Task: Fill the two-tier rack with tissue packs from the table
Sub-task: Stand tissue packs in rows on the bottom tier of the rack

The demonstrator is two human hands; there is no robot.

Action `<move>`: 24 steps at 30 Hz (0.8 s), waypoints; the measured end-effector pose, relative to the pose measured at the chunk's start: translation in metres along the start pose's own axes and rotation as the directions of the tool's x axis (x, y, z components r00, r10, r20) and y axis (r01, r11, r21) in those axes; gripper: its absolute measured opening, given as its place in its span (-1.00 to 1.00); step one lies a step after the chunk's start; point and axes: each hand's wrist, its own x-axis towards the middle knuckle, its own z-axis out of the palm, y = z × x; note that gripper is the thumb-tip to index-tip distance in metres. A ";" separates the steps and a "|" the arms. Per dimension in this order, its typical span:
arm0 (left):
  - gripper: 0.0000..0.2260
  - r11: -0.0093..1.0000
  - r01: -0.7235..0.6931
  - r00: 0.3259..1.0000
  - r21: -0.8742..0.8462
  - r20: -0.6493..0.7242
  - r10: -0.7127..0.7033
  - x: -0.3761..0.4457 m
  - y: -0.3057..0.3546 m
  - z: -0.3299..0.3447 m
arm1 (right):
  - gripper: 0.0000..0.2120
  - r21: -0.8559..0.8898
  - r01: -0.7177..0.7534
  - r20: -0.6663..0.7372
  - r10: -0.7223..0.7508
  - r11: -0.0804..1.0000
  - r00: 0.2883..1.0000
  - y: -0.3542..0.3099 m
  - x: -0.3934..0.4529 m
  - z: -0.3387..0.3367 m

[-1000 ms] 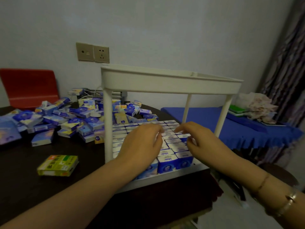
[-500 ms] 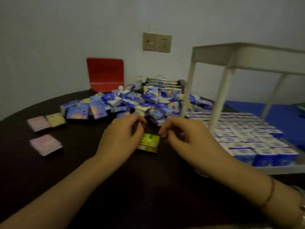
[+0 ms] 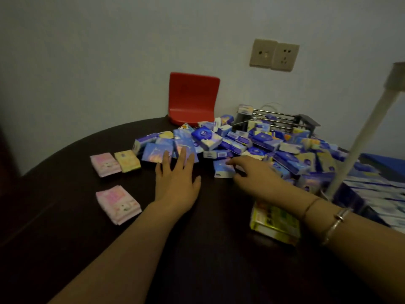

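Note:
A heap of blue tissue packs (image 3: 252,143) lies on the dark round table (image 3: 65,227). My left hand (image 3: 175,181) is flat on the table with straight fingers, its fingertips touching the blue packs (image 3: 156,153) at the heap's left edge. My right hand (image 3: 252,174) reaches to a single blue pack (image 3: 222,171) at the heap's front and pinches its right side between fingers and thumb. At the far right stands the white two-tier rack (image 3: 359,139); only one leg, a top corner and part of the lower tier's packs (image 3: 383,194) show.
A green-yellow pack (image 3: 274,220) lies under my right forearm beside the rack. Two pink packs (image 3: 105,164) (image 3: 118,204) and a yellow pack (image 3: 127,161) lie left of the heap. A red chair (image 3: 192,97) and a metal wire holder (image 3: 274,119) stand behind.
The view has swung left, away from the rack. Both hands left the rack's lower tier, passed the green-yellow pack and reached the heap; the right hand took hold of a blue pack.

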 end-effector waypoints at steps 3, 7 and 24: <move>-0.38 1.000 0.017 0.997 0.007 0.072 -0.018 0.004 -0.003 0.005 | -0.56 -0.021 0.015 0.103 -0.013 1.000 0.995 0.000 0.012 0.011; -0.36 0.999 0.029 0.996 0.041 0.080 -0.032 0.004 -0.002 0.004 | -0.52 -0.002 -0.040 0.194 0.040 0.999 0.980 -0.002 0.011 0.020; -0.43 0.979 0.034 0.989 -0.199 0.150 -0.004 -0.028 -0.016 -0.030 | -0.27 -0.011 -0.257 0.110 0.257 0.966 0.960 -0.005 0.010 0.022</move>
